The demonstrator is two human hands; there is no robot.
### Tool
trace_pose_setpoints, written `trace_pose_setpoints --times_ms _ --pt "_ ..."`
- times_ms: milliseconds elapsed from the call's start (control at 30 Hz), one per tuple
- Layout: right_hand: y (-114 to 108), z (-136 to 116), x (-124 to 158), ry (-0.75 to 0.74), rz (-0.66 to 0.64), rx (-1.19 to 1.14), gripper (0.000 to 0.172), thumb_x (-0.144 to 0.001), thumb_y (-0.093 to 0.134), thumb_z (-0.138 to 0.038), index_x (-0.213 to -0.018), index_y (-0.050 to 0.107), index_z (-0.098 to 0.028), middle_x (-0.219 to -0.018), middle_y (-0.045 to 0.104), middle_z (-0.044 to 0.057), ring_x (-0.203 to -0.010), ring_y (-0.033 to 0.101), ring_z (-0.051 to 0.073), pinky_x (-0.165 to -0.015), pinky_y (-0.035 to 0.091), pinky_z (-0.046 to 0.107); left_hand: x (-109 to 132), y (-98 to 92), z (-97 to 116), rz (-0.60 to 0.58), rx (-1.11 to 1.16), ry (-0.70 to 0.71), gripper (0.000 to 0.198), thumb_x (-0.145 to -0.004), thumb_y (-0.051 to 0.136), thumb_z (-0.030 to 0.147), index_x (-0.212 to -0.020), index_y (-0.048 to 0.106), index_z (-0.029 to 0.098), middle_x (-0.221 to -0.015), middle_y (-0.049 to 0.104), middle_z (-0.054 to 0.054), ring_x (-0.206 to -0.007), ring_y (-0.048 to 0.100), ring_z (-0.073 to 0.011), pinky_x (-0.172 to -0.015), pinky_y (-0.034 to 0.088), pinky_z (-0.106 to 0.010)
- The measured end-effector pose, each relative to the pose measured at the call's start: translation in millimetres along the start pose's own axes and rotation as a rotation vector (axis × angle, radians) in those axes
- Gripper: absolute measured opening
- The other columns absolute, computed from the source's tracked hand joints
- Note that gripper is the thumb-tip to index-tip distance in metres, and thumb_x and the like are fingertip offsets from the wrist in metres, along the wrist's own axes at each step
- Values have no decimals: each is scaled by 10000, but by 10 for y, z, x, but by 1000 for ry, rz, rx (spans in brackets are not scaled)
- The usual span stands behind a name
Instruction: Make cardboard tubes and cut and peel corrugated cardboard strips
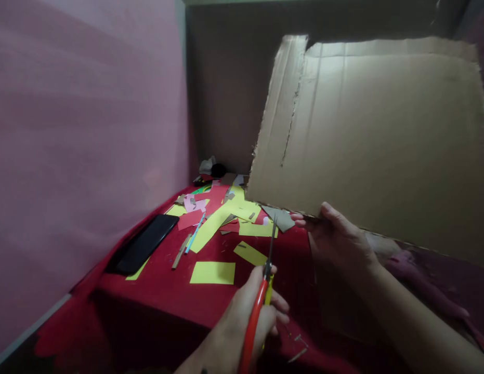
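A large sheet of brown cardboard (382,140) is raised over the right side of the table. My right hand (343,239) grips its lower edge, thumb on the near face and fingers behind. A ragged cut runs down from the top edge near the sheet's left end, leaving a strip joined at the bottom. My left hand (257,306) is closed around scissors (271,254) with red and yellow handles. Their blades point up and away, apart from the cardboard, and look nearly closed.
The table wears a red cloth (167,288). On it lie yellow paper pieces (212,272), red paper scraps (191,219), a blue pencil-like stick (195,234), a small cardboard strip (181,252) and a black phone (148,244). A pink wall (89,130) borders the left side.
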State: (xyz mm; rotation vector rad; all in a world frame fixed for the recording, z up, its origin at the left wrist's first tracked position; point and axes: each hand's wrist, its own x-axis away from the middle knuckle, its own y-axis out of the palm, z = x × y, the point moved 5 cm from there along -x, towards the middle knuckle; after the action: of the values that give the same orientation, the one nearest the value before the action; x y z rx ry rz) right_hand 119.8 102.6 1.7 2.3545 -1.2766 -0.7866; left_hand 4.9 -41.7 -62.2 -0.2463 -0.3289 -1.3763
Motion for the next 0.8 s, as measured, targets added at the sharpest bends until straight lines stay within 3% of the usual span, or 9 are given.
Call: trace_pose_setpoints --times_ms 100,267,533,800 --pt "24 -11 54 31 -33 16 196 -740 694 -363 -624 669 -207 -698 743 48 -688 715 207 -898 504 393 -43 12 188 78 -77 15 661 -602 425 -19 -1209 380 238 -709 582 21 -656 639 -152 -493 433 -199" --pt "44 -64 80 49 -39 14 188 -756 677 -360 -629 671 -220 -688 741 33 -743 716 215 -942 472 412 -116 67 396 18 -130 133 589 -617 445 41 -1170 401 241 -702 541 28 -660 626 -153 -491 431 -197" --pt "3 -94 83 88 43 -4 205 -749 687 -338 -609 637 -196 -726 744 73 -678 710 197 -899 502 383 -300 23 336 17 -159 234 549 -650 467 97 -1182 417 221 -730 588 -5 -592 585 -132 -469 411 -200" --pt "-2 -108 89 69 48 5 183 -753 678 -324 -625 657 -194 -709 742 56 -677 708 202 -871 515 385 -262 20 392 69 -203 196 488 -684 463 120 -1159 447 230 -745 607 -9 -561 561 -125 -469 406 -209"
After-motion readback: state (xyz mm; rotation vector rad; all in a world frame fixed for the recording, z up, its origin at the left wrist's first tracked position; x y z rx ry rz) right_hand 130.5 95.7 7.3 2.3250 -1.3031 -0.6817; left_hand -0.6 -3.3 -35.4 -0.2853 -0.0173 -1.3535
